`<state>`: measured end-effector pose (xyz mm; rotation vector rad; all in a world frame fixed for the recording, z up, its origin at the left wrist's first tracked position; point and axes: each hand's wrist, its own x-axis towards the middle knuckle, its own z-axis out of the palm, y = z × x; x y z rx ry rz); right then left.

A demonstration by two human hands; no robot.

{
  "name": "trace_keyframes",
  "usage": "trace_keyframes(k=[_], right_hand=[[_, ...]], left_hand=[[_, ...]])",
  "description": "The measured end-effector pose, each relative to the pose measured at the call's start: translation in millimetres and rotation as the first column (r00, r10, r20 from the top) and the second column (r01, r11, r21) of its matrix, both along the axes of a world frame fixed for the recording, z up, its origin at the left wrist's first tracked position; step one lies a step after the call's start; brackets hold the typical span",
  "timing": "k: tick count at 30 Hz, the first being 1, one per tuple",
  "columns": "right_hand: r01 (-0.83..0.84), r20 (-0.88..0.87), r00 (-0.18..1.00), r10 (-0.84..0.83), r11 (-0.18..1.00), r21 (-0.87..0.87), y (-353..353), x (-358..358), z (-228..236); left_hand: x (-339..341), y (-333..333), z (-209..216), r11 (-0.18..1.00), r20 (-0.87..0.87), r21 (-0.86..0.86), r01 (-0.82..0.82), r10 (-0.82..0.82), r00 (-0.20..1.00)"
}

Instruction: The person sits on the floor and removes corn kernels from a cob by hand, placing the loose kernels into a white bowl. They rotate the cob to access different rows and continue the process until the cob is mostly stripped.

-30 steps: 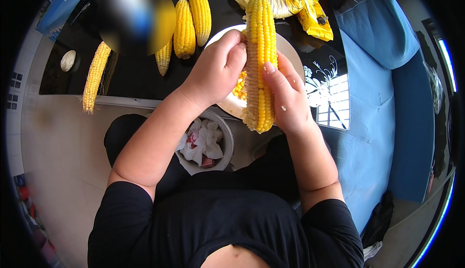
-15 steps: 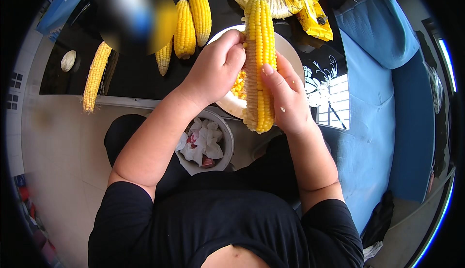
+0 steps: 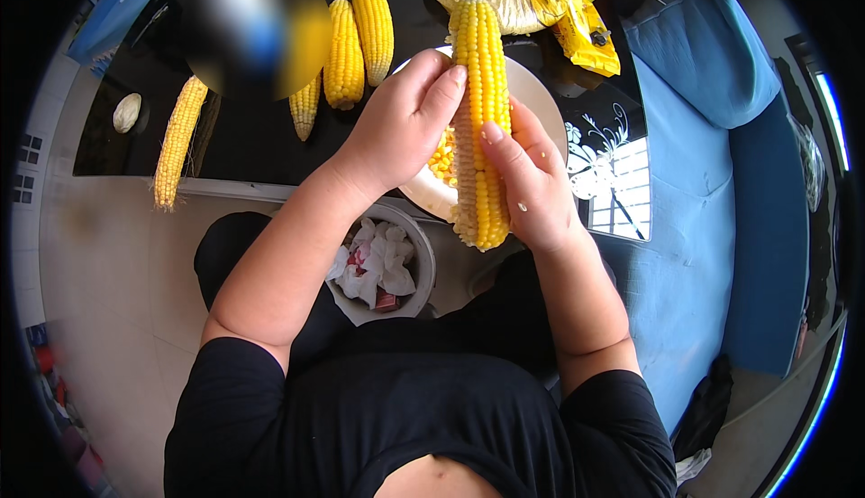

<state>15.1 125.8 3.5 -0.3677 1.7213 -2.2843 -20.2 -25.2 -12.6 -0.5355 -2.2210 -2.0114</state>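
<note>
**Both hands gripping 1 corn cob over a white plate**

The left hand (image 3: 401, 124) is wrapping the left side of a long corn cob (image 3: 480, 120), its fingers (image 3: 443, 93) curled together and the thumb pressing on a strip where kernels are already gone. The right hand (image 3: 532, 183) is clasping the cob from the right, fingers closed behind it and the thumb lying flat along the kernels. The cob is standing nearly upright above a white plate (image 3: 541, 102) at the edge of the black desk (image 3: 243, 138), with loose yellow kernels (image 3: 441, 160) lying on the plate beside the left palm.

4 more cobs are resting on the desk: 2 side by side (image 3: 359, 39), 1 smaller (image 3: 306, 106) and 1 well apart at the left (image 3: 176, 142). A bin (image 3: 383, 264) of crumpled paper is sitting below the desk edge.

The hands are hiding most of the plate, and a blurred patch is covering part of the desk. The right fingertips are out of sight behind the cob.
</note>
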Motion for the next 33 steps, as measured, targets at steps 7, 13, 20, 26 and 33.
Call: trace_keyframes(k=[7,13,20,26,33], right_hand=[[-0.003,0.058,0.998,0.005,0.999,-0.034,1.2,0.2,3.1],[-0.010,0.054,0.998,0.015,0.996,-0.093,2.1,-1.8,-0.2],[0.068,0.062,0.996,-0.063,0.995,-0.070,6.2,-1.2,3.3],[0.315,-0.006,0.949,-0.316,0.946,-0.076,12.9,-8.2,7.7],[0.408,0.033,0.913,-0.407,0.912,-0.036,22.6,-12.2,4.2]], left_hand=[[-0.3,3.4,-3.5,0.983,-0.086,-0.161,-0.093,0.080,0.993],[3.1,-0.2,3.0,0.999,0.084,0.045,0.004,-0.007,0.996],[1.5,2.4,2.2,0.999,-0.045,-0.052,-0.015,0.013,0.999],[10.3,1.6,11.0,0.795,-0.565,-0.500,-0.343,0.000,0.825],[20.2,-10.3,12.8,0.759,-0.557,-0.547,-0.354,-0.014,0.831]])
